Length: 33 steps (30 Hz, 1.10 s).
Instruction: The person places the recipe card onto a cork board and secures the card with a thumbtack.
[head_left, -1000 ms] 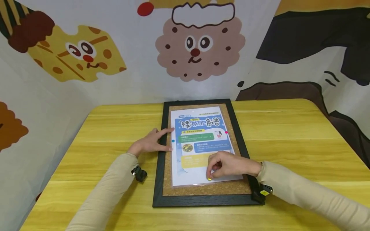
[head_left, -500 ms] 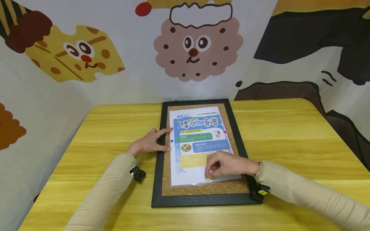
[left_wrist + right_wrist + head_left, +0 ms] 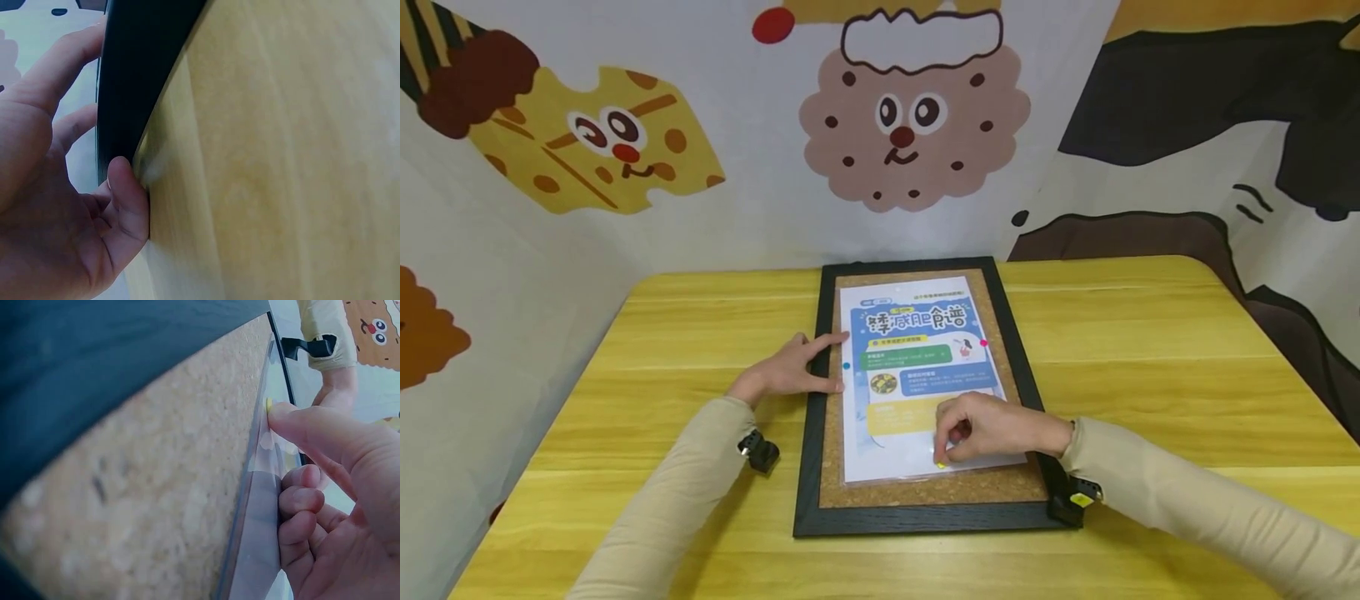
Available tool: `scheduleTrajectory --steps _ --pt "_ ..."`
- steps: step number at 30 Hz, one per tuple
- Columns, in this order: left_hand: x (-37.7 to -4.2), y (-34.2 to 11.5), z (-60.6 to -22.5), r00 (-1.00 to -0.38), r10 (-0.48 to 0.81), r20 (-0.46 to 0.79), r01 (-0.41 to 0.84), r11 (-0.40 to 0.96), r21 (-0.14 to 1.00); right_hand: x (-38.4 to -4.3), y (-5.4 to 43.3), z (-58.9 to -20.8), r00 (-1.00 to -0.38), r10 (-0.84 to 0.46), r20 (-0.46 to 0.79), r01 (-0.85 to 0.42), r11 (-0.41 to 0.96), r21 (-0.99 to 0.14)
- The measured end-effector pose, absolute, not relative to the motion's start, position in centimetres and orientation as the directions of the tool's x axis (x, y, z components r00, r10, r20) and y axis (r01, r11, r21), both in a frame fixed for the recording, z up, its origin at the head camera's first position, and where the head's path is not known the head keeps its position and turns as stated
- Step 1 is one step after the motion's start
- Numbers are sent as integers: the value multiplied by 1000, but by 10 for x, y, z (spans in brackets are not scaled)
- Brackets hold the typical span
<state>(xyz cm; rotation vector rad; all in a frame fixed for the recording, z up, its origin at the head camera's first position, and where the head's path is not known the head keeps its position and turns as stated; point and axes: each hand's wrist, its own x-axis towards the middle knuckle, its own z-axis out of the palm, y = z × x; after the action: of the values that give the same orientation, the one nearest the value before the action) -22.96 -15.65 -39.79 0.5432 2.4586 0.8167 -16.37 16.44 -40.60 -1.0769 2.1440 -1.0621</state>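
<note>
A laminated sheet [image 3: 898,458] with printed coloured panels lies on a cork board [image 3: 955,493] in a black frame [image 3: 917,522]. A blue thumbtack [image 3: 847,366] sits at the sheet's left edge, a pink thumbtack [image 3: 983,342] at its right. My right hand [image 3: 988,427] holds a yellow thumbtack [image 3: 269,405] against the sheet near its bottom edge, thumb at its head. Whether its point is in the cork is hidden. My left hand [image 3: 782,367] reaches over the frame's left side, thumb and forefinger spread and touching the sheet's left edge. In the left wrist view, other fingers [image 3: 128,197] bend beside the frame.
The framed board lies on a yellow wood-grain table [image 3: 700,333], its far end close to a cloth backdrop [image 3: 760,217] with cartoon food prints. Black wrist-worn devices sit on both sleeves; the right one [image 3: 1066,502] is over the frame's lower right corner.
The view has shifted slightly. Both hands stay where they were on the sheet, and the yellow thumbtack is still under the right fingers.
</note>
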Motion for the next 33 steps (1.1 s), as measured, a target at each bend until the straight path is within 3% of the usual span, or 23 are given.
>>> scheduleTrajectory --steps 10,16,24,33 --pt "-229 -158 -402 -811 502 -301 231 747 624 -166 165 -405 -539 -833 -128 -388 380 -840" --pt "-227 -157 -398 -817 503 -284 245 747 618 -172 174 -403 -531 -844 -78 -424 344 -837" --pt "-226 -163 -393 -831 507 -229 294 750 592 -186 201 -394 -657 -750 -72 -491 498 -715" --pt "-226 -174 -390 -847 515 -130 374 752 542 -196 229 -384 -737 -674 -38 -519 602 -607"
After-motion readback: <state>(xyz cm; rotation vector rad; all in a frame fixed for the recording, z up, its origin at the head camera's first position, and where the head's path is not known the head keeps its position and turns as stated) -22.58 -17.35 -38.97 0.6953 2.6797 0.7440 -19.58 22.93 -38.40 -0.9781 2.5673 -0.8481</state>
